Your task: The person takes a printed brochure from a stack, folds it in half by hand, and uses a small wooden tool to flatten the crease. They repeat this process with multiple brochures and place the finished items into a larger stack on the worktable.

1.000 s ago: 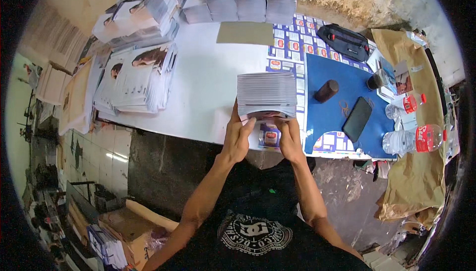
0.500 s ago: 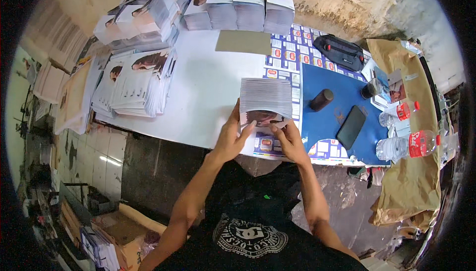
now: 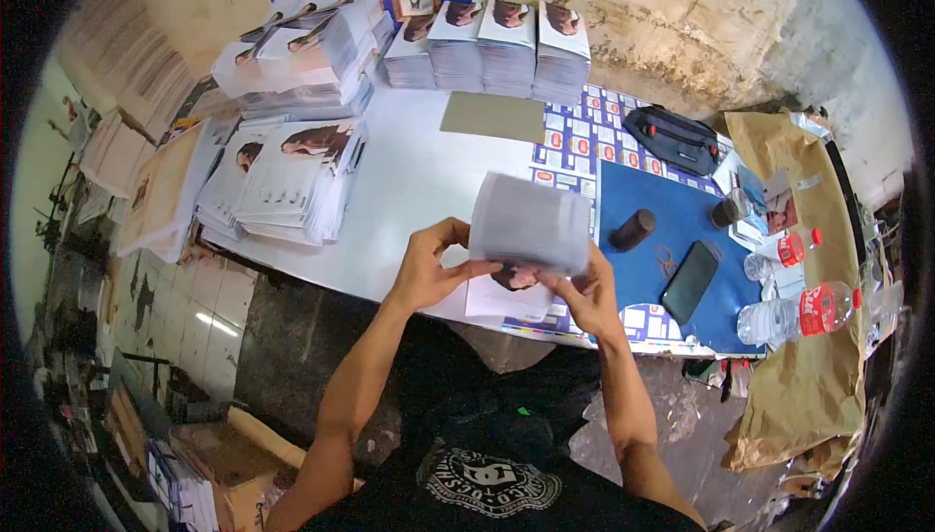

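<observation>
Above the near edge of the table, both hands hold a thick stack of printed sheets (image 3: 531, 220), its many pale edges facing up and smeared by motion. My left hand (image 3: 429, 269) grips its left side, thumb on the near edge. Around the right near corner, my right hand (image 3: 588, 296) is closed with its thumb on the front. A dark picture shows on the stack's near face, between the thumbs. Just below it, a white sheet (image 3: 492, 300) lies at the table's near edge, partly covered by the stack.
Several neat stacks (image 3: 508, 59) line the table's back, with piles (image 3: 297, 181) at left. A grey-green board (image 3: 492, 117) lies mid-table. On the right are a blue mat (image 3: 623, 191), a phone (image 3: 691, 281), a dark cylinder (image 3: 634, 229), a black pouch (image 3: 672, 140) and bottles (image 3: 799, 314).
The stack has tilted, its right side dropping toward me. My left hand has shifted left with its fingers more bent. The whole view has moved slightly, so the table appears lower.
</observation>
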A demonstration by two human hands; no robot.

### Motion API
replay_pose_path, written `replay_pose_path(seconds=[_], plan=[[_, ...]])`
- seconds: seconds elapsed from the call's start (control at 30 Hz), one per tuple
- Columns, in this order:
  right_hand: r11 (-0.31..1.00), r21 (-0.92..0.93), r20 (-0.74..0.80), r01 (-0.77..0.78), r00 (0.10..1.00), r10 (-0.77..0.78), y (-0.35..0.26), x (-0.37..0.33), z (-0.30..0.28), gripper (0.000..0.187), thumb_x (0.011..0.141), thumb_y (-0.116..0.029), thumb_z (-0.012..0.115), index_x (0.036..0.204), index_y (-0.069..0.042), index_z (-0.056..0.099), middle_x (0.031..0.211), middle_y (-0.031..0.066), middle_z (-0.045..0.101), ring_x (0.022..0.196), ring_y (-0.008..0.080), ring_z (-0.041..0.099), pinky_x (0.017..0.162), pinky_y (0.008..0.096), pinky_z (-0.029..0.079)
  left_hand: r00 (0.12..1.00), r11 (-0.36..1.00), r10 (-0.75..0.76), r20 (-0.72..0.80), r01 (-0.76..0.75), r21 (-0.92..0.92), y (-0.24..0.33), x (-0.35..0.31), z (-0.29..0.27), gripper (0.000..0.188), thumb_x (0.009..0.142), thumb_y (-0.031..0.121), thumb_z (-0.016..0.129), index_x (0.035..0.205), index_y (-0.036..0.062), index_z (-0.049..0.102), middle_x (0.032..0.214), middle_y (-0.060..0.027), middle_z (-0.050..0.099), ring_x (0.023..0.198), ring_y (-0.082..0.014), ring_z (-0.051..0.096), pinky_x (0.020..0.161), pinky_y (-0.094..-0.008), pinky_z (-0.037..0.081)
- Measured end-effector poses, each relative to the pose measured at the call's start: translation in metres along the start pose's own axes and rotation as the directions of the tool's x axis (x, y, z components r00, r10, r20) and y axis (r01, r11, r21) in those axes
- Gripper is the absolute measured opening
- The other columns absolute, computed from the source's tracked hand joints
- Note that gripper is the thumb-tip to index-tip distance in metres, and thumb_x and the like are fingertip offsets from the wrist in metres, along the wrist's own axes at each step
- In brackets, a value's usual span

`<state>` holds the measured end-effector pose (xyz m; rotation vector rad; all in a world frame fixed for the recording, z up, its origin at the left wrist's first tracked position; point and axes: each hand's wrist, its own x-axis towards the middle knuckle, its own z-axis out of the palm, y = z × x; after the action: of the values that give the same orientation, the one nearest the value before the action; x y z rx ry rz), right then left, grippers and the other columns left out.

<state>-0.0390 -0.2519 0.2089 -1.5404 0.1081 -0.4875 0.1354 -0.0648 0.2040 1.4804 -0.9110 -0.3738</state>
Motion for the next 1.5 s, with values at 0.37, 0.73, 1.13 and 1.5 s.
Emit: replay_pose_path(seconds=[0.37,0.73,1.13,1.5], plan=[[0.705,0.622,-0.123,-0.341,0.846,0.518,0.053,0.072,0.066,0.024,0.092,-0.021,0.074,0.104,-0.007,0.058,0.099,0.0069,0.070,0.083,0.0137,0.068,0.073,0.0282,0.053,0.987,0.043,-0.141,0.078,0.084,-0.995,-0.044,-0.053,-0.011,0.079,0.102,0.062,0.039,0.150,-0.0010,0.036,0.149,-0.0132,0.043,0.139,-0.0255,0.037,0.120,-0.0397,0.024],[0.774,0.561,-0.210,-0.293,0.854,0.476,0.056,0.100,0.105,0.026,0.088,-0.019,0.077,0.098,-0.006,0.057,0.085,0.0082,0.070,0.073,0.0143,0.064,0.070,0.0298,0.052,0.718,0.600,-0.609,-0.335,0.141,-0.788,-0.038,-0.024,0.013,0.048,0.097,0.033,0.070,0.136,0.0092,0.056,0.127,-0.0029,0.065,0.118,-0.0161,0.060,0.103,-0.0369,0.045],[0.994,0.103,-0.288,-0.020,0.956,0.049,0.134,0.140,0.054,0.034,0.105,-0.026,0.058,0.119,0.005,0.060,0.101,0.0100,0.067,0.091,0.0166,0.065,0.086,0.0306,0.052,0.726,0.708,-0.408,-0.554,-0.132,-0.694,0.003,0.173,-0.110,0.041,0.084,0.024,0.084,0.117,0.0083,0.065,0.106,-0.0016,0.068,0.090,-0.0156,0.065,0.077,-0.0279,0.051],[0.976,-0.163,-0.243,-0.143,0.965,0.100,0.124,0.134,0.051,0.027,0.102,-0.021,0.062,0.112,0.005,0.062,0.096,0.0105,0.070,0.089,0.0161,0.067,0.083,0.0297,0.054,0.639,0.607,-0.544,-0.543,-0.147,-0.781,-0.092,0.371,-0.171,0.050,0.083,0.024,0.083,0.126,0.0137,0.061,0.119,-0.0041,0.063,0.107,-0.0192,0.060,0.097,-0.0328,0.047]])
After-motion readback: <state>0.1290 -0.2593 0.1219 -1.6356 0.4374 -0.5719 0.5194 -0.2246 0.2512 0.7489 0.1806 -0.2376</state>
